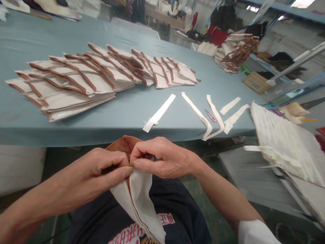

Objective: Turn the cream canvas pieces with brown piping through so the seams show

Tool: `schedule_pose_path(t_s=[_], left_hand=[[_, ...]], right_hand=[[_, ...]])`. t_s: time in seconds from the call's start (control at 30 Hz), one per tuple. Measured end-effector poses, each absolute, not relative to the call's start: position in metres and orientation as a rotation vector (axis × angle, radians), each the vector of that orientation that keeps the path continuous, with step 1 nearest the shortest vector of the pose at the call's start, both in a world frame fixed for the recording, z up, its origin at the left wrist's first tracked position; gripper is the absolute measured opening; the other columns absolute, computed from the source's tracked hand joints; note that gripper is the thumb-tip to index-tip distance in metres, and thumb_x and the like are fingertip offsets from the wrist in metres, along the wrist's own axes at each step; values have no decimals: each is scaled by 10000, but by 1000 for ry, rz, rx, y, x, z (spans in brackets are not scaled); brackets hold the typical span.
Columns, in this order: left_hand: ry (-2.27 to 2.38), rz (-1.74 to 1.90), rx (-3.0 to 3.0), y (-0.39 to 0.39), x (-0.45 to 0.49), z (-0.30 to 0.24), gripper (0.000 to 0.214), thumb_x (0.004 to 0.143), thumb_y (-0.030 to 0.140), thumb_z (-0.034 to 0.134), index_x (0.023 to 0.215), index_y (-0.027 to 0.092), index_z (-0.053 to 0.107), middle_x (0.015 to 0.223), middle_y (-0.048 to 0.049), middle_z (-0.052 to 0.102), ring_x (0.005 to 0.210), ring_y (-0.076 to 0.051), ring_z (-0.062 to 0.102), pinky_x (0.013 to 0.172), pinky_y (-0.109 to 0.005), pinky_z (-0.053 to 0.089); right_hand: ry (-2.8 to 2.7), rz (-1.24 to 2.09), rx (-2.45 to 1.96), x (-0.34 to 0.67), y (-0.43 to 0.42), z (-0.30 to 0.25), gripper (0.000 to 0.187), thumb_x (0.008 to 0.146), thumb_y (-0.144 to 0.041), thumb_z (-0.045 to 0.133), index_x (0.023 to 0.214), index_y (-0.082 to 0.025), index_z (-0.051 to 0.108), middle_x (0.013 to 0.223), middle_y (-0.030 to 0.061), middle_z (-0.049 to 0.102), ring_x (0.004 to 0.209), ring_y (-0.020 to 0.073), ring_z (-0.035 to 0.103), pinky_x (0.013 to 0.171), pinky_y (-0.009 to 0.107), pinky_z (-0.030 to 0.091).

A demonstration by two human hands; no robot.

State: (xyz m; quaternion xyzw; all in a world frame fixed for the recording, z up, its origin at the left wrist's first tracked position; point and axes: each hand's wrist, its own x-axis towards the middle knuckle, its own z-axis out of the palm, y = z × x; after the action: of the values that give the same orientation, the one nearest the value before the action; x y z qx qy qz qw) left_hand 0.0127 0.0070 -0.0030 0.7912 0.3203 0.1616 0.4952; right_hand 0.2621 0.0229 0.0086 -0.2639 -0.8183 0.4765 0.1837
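My left hand (111, 171) and my right hand (156, 157) meet in front of my body, thumbs and fingers pinching the edge of a white fabric piece with brown trim (143, 193). Its brown part rises behind my fingers, while the white part hangs down over my dark apron (182, 210). A brown seam line runs down the hanging cloth. Both hands are closed on it, fingertips almost touching. What lies between the fingertips is too small to make out.
Overlapping white pieces with brown edging (101, 69) lie across the blue-green table (142, 112). White strips (161, 112) and a small purple tool (210, 116) are near its front edge. A stack of similar pieces (236, 51) stands at the back right; white cloth (281, 139) lies at right.
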Motion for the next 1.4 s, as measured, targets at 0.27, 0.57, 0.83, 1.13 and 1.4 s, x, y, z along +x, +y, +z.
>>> schedule_pose_path(t_s=[0.27,0.57,0.83,1.13,1.4], left_hand=[[911,658,2055,-17,28,-16,356,1011,247,507,658,225,465,589,89,399,498,-86,381,489,-230,284],[814,992,1312,-48,43,-28,582,1025,518,650,559,211,485,495,67,452,427,-87,400,404,-209,295],[759,978,1210,-49,65,-8,607,942,534,746,545,212,418,523,75,384,491,-74,303,463,-227,247],[526,1083,1196,-46,92,-16,657,892,626,799,521,223,436,479,91,336,477,-69,266,485,-276,259],[381,1017,1272,-47,73,-14,544,963,611,730,654,192,573,676,8,545,708,-139,579,692,-260,508]], right_hand=[[-2134,1420,-733,260,15,-1,237,1048,-341,587,861,-197,584,723,-62,519,631,91,446,649,234,362],[-1527,1719,-551,215,11,-49,755,748,-874,780,602,-241,396,614,-60,408,588,98,313,549,257,291],[-1364,1762,-714,221,-6,-61,759,683,-851,847,602,-214,443,579,-66,411,533,80,279,502,233,228],[-1284,1789,-965,241,-22,-43,724,652,-751,909,616,-244,394,557,-39,431,504,119,373,466,248,287],[-1598,1818,-1022,251,-20,-27,682,684,-732,868,667,-225,413,621,-57,361,593,105,269,521,227,270]])
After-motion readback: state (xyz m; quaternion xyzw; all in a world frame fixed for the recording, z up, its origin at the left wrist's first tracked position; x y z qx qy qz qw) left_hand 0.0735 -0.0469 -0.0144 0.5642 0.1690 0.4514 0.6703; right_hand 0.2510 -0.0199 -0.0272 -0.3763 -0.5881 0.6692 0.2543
